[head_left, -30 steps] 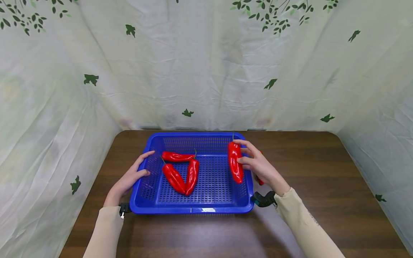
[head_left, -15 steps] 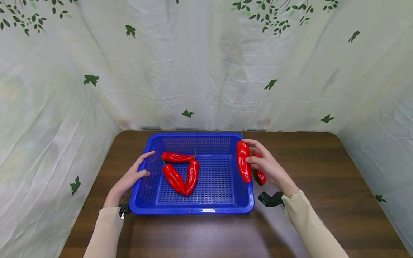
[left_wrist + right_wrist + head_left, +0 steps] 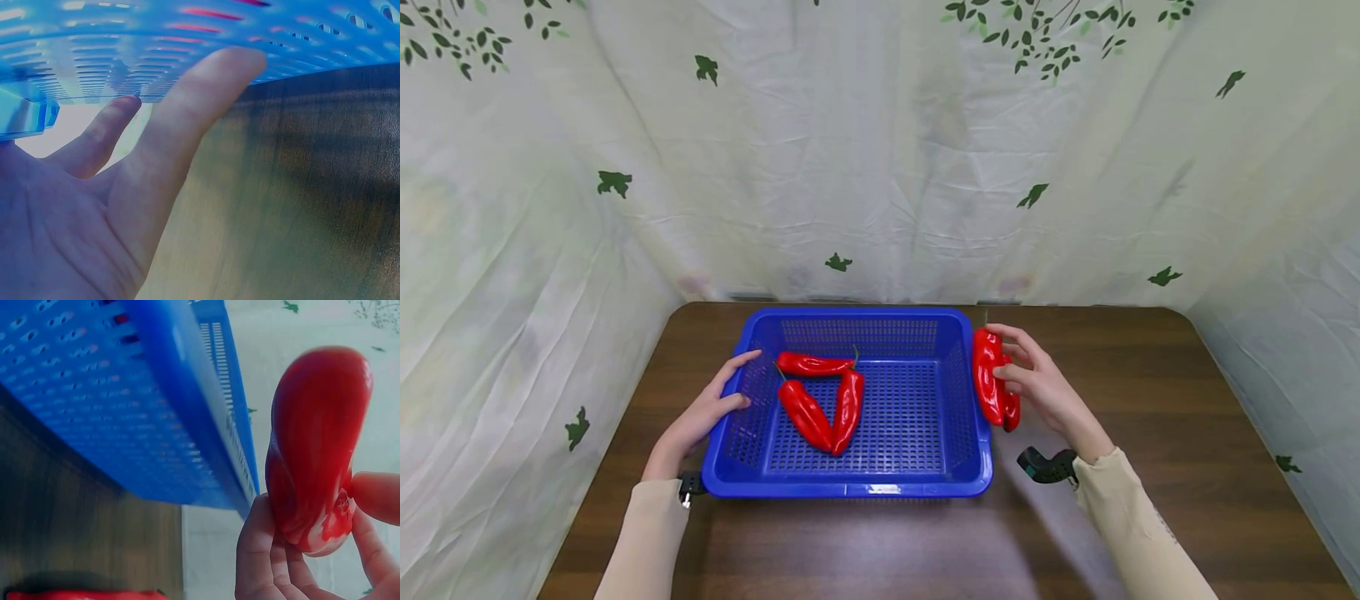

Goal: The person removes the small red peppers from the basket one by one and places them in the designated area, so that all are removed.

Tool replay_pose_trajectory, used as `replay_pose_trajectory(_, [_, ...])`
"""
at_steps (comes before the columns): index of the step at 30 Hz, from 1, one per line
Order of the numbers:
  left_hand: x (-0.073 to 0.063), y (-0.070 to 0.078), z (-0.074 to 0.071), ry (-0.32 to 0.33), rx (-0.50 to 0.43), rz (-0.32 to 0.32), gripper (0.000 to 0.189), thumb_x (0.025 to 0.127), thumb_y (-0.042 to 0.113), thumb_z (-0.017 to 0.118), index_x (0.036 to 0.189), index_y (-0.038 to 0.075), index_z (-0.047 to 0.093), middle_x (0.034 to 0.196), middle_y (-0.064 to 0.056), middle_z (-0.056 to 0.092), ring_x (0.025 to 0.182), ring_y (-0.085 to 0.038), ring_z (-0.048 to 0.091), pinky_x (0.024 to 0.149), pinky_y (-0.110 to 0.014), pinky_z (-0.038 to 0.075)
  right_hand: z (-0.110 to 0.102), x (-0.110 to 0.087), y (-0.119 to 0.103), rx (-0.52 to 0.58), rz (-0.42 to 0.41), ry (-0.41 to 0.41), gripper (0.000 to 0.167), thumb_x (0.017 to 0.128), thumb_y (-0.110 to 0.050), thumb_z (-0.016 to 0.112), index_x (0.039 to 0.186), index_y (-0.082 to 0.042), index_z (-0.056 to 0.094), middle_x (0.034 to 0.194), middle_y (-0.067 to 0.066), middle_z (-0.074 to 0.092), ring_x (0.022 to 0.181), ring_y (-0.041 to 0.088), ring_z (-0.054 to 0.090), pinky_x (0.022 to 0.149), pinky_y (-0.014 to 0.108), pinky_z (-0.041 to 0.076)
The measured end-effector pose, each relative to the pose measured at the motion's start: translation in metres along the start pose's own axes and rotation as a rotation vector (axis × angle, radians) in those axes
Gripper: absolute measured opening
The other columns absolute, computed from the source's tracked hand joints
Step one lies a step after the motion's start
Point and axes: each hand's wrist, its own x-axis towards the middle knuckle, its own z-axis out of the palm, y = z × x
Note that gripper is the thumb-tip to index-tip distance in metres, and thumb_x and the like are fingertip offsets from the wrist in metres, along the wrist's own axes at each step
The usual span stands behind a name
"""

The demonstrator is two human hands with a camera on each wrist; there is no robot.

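A blue plastic basket [image 3: 846,488] with slotted walls stands on the table, holding three glossy red chili peppers: one [image 3: 814,365] lying crosswise, two [image 3: 805,415] [image 3: 847,412] meeting in a V. At its left side, my left hand [image 3: 703,411] grips the rim; the thumb [image 3: 187,106] shows against the slotted wall in the left wrist view. Just outside the right rim, my right hand [image 3: 1041,379] pinches another red chili pepper [image 3: 322,437] between thumb and fingers, stem away from me. Partly hidden behind it, a further red chili pepper [image 3: 1012,410] lies on the table.
The brown wooden table [image 3: 1135,433] extends on both sides and in front of the basket. White cloth [image 3: 880,167] printed with leaves and green shapes hangs behind and at both sides. Dark wrist cameras [image 3: 1047,465] sit on the wrists.
My right hand has carried its chili pepper rightward from over the basket, across the right rim, to beside the pepper on the table. My left hand and the three peppers stay put.
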Motion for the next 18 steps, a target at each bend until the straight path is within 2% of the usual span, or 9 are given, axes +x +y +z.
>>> replay_pose_trajectory(6, [0.0, -0.001, 0.0, 0.002, 0.001, -0.004, 0.066, 0.093, 0.004, 0.045, 0.151, 0.025, 0.021, 0.155, -0.019, 0.005, 0.124, -0.051, 0.033, 0.086, -0.052, 0.048, -0.008, -0.004, 0.007, 0.017, -0.001, 0.024, 0.056, 0.092, 0.002, 0.049, 0.144, -0.011, 0.034, 0.135, 0.025, 0.037, 0.105, 0.026, 0.054, 0.08, 0.035, 0.053])
replay_pose_trajectory(18, [0.0, 0.0, 0.0, 0.003, 0.003, -0.006, 0.066, 0.094, 0.005, 0.045, 0.152, 0.026, 0.021, 0.155, -0.018, 0.004, 0.125, -0.051, 0.032, 0.086, -0.053, 0.048, -0.022, -0.008, 0.015, -0.043, 0.01, 0.065, 0.056, 0.093, 0.0, 0.049, 0.145, -0.012, 0.032, 0.137, 0.024, 0.036, 0.11, 0.026, 0.05, 0.082, 0.032, 0.052])
